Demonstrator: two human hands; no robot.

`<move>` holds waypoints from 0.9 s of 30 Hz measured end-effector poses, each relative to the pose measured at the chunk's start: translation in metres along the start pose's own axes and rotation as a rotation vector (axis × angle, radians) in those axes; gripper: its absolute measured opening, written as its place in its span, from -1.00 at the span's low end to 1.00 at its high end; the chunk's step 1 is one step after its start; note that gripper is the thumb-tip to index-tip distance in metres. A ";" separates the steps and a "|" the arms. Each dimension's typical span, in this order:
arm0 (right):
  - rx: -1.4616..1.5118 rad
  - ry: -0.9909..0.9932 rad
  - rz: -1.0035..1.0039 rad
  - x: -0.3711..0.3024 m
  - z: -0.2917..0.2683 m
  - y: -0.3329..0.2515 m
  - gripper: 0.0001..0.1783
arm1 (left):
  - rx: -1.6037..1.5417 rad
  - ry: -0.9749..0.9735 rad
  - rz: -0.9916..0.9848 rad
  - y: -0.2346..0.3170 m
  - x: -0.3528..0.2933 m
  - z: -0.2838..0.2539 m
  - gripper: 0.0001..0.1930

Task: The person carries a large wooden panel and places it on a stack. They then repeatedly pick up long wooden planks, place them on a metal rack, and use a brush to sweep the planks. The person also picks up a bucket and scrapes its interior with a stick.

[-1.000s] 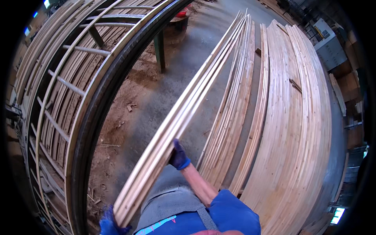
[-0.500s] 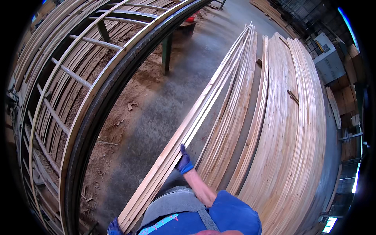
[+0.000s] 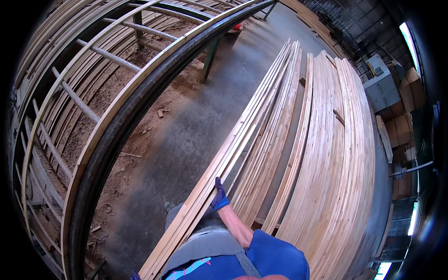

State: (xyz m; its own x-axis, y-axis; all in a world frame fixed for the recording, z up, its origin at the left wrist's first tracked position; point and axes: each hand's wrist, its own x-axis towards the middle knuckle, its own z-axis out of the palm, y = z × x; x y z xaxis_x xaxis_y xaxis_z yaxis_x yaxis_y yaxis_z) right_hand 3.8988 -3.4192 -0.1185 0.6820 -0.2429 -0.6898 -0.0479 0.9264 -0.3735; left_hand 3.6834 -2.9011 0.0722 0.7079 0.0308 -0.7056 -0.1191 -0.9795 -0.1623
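A bundle of several long, pale wooden strips (image 3: 200, 196) slants across the front of my body, from the lower left up to the far middle. My right hand (image 3: 220, 194), in a dark blue glove, grips the bundle's right side with the thumb pointing up along it. At the lower edge, only a bit of my gloved left hand (image 3: 135, 276) shows, closed against the near end of the strips; most of it is cut off. The bundle's far end leans in beside the stacked strips (image 3: 263, 168) to its right.
Wide layers of pale boards (image 3: 317, 163) lie at the right. On the left runs a long metal roller frame (image 3: 100, 126) with a dark edge, with sawdust (image 3: 135, 154) and wood scraps under it. A grey cabinet (image 3: 381, 91) stands at the far right, beyond the concrete floor (image 3: 182, 135).
The held bundle's far end has shifted slightly left and lower in view, against the stacked strips. My left hand has slipped almost out of the lower edge. My right hand keeps its grip.
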 end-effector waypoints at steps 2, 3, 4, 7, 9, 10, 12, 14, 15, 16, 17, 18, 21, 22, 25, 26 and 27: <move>-0.018 0.052 0.079 -0.013 -0.011 0.020 -0.33 | -0.010 0.009 -0.026 -0.008 -0.020 0.007 0.03; -0.046 0.141 0.099 -0.015 -0.015 0.029 -0.34 | -0.016 0.015 -0.038 -0.012 -0.028 0.012 0.03; -0.084 0.143 0.107 -0.025 -0.006 0.035 -0.33 | 0.172 0.283 0.077 -0.022 -0.027 0.023 0.02; -0.061 0.113 0.149 -0.024 -0.034 0.051 -0.32 | 0.205 0.441 0.227 -0.028 -0.033 0.020 -0.01; -0.075 0.115 0.135 -0.037 -0.036 0.057 -0.32 | -0.092 0.143 0.043 -0.021 -0.057 -0.005 -0.04; -0.081 0.124 0.131 -0.041 -0.036 0.064 -0.31 | -0.095 0.159 0.056 -0.044 -0.056 0.016 -0.05; -0.116 0.109 0.130 -0.056 -0.022 0.075 -0.29 | -0.188 0.164 0.047 -0.056 -0.067 0.000 -0.05; -0.104 0.047 0.153 -0.089 0.014 0.070 -0.24 | 0.328 0.668 0.403 -0.098 -0.056 -0.005 -0.03; -0.087 -0.016 0.204 -0.096 0.023 0.067 -0.20 | 0.061 0.305 0.234 -0.096 -0.079 -0.002 -0.02; -0.064 -0.075 0.244 -0.104 0.031 0.064 -0.15 | -0.151 0.008 -0.003 -0.084 -0.095 -0.026 0.00; 0.065 -0.165 0.304 -0.091 0.019 0.060 -0.11 | 0.150 0.290 0.120 -0.097 -0.091 -0.012 0.01; 0.032 -0.225 0.285 -0.065 0.008 0.050 -0.06 | 0.458 0.561 0.252 -0.122 -0.084 0.021 0.02; -0.034 -0.280 0.124 0.014 -0.015 0.027 -0.03 | 0.145 0.235 0.037 -0.097 -0.077 0.000 0.03; 0.052 -0.286 0.100 0.037 -0.027 0.025 -0.03 | 0.100 0.162 -0.009 -0.091 -0.074 -0.009 0.04; 0.157 -0.380 0.105 0.040 -0.006 0.018 0.06 | 0.029 0.073 -0.096 -0.076 -0.076 -0.015 0.06; 0.111 -0.352 0.028 0.039 -0.003 0.020 0.07 | 0.010 0.054 -0.097 -0.074 -0.074 -0.018 0.06; 0.065 -0.323 -0.045 0.041 -0.002 0.023 0.09 | -0.014 0.038 -0.103 -0.069 -0.074 -0.018 0.07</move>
State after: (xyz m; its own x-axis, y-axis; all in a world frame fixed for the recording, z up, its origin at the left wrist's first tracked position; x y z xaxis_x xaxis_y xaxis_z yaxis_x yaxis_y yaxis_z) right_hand 3.9238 -3.4083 -0.1569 0.8789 -0.1902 -0.4375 0.0272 0.9356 -0.3520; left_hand 3.6516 -2.8398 0.1478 0.7417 0.1244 -0.6591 -0.0348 -0.9742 -0.2231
